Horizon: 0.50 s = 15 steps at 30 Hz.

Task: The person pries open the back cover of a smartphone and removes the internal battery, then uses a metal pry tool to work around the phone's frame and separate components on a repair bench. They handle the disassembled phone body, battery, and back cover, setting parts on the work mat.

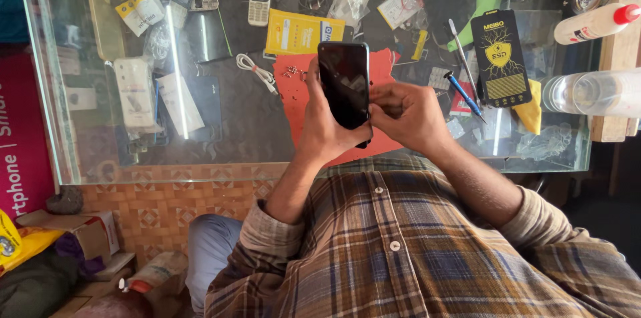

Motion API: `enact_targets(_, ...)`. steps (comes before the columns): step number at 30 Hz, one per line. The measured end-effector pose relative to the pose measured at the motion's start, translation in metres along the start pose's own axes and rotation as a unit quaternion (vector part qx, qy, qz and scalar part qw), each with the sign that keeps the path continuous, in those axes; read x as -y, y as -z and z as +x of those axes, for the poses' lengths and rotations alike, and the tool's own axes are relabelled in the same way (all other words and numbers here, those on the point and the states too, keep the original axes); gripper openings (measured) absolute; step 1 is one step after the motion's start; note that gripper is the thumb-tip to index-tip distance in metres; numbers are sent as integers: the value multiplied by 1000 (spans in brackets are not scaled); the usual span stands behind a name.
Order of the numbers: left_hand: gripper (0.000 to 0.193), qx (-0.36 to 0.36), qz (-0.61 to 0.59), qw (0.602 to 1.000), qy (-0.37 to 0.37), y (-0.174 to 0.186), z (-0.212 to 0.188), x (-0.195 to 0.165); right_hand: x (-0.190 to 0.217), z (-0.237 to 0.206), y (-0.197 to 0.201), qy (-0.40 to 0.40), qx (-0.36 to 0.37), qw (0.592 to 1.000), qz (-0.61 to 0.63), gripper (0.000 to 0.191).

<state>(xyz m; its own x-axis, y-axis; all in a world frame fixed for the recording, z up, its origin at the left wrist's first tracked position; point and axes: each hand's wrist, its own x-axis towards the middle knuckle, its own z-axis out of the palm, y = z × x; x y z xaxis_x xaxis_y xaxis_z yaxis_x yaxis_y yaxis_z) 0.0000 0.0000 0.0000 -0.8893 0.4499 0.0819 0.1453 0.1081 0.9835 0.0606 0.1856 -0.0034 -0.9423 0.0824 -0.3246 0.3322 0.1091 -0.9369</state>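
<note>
left hand [327, 129] grips the dark phone [344, 83] upright above the red mat [298, 94]; right hand [407, 116] pinches its right edge, fingertips partly hidden.

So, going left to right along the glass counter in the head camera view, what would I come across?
White boxed item → white coiled cable → left hand holding the black smartphone → right hand at the phone's edge → blue-handled screwdriver → black and yellow package → clear plastic bottle.

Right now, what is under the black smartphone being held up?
Beneath the black smartphone lies a red mat on the glass counter, with small screws on it. The mat's middle is hidden by the phone and both hands.
</note>
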Motion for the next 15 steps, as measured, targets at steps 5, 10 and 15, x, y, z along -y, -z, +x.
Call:
enact_targets(5,119,14,-3,999,51,-1,-6,-14,38,2,5,127,21,991,19,84)
enact_targets(10,120,31,3,999,16,1,-6,-17,38,6,7,162,90,977,103,83)
enact_targets(15,122,49,17,998,34,1,-9,-14,25,6,8,134,90,978,135,73)
